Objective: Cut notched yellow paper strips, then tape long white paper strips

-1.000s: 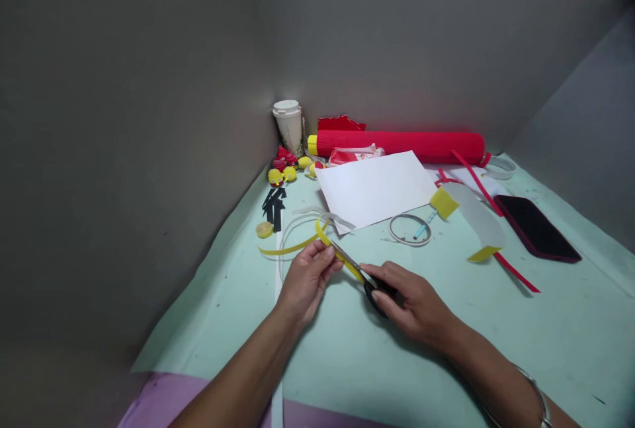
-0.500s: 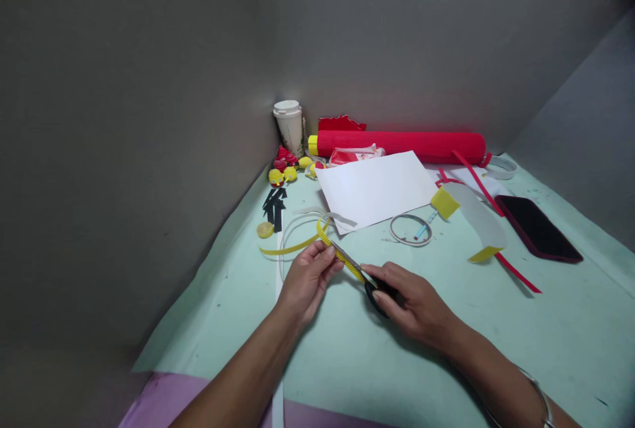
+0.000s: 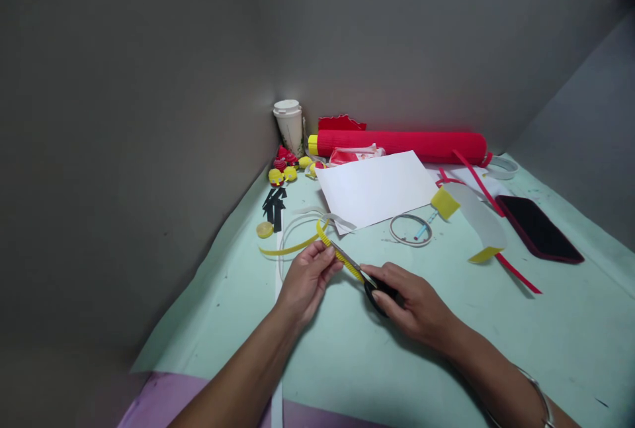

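Between thumb and fingers, my left hand pinches a ridged yellow paper strip, which runs down to the right and curls away at its far end. My right hand grips black-handled scissors by the loops. Their blades lie along the strip, with the tip close to my left fingertips; the blades look nearly closed. Just beyond my left hand, a loose yellow strip end and pale curled strips rest on the table. A long white strip passes beneath my left forearm.
A white sheet lies before a red corrugated roll. At the back left stand a lidded cup and small red and yellow pieces, with black strips nearer. A tape ring and phone lie rightward.
Almost nothing differs. Both hands, the scissors and the yellow strip stay in nearly the same place.
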Motion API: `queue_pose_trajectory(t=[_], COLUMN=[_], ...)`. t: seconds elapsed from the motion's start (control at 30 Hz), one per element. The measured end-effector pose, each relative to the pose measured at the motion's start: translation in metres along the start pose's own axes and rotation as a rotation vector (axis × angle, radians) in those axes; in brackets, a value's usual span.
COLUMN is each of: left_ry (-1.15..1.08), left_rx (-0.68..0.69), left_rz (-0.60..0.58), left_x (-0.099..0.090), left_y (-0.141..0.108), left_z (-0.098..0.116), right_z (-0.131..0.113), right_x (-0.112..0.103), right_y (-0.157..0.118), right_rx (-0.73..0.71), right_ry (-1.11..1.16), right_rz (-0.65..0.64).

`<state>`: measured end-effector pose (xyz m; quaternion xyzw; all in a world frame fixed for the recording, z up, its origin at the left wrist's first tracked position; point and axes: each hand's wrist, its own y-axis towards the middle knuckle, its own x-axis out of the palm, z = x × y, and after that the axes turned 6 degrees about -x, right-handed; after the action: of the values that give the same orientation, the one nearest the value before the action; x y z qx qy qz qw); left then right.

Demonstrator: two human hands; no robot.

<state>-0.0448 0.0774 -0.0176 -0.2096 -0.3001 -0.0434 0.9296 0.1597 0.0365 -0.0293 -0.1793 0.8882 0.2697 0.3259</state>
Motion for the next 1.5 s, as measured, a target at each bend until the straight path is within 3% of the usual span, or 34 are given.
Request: queue_pose_trajectory(t=[0.2, 0.5, 0.87, 1.07, 1.3, 1.5], left_ry=[0.001, 0.019, 0.113, 0.125, 0.193, 0.213], left_rx=[-0.009, -0.027, 0.001, -0.040, -0.022, -0.009], left_rz=[-0.005, 0.015, -0.077, -0.055, -0.053, -0.046], left_x=[-0.0004, -0.0016, -0.0045, -0.0037, -0.0017, -0.0004], left_y=[0.0008, 0.0006, 0.0003, -0.0006, -0.0012, -0.0021], left_z=[0.0002, 0.0006, 0.0000, -0.0002, -0.0025, -0.0032], right_z=[-0.0005, 0.0070, 0.0085, 0.0091, 0.0068, 0.0076], right_x=[0.0000, -0.0014, -0.0019, -0.0025, -0.0044, -0.0038], right_y=[0.0024, 0.0048, 0.0080, 0.0091, 0.0078, 0.0078], right_rx=[0.018, 0.149, 0.195, 0.187, 0.302, 0.243], right_ry=[0.030, 0.090, 0.110, 0.128, 0.227, 0.173], right_rz=[0.010, 0.142, 0.150, 0.128, 0.145, 0.145])
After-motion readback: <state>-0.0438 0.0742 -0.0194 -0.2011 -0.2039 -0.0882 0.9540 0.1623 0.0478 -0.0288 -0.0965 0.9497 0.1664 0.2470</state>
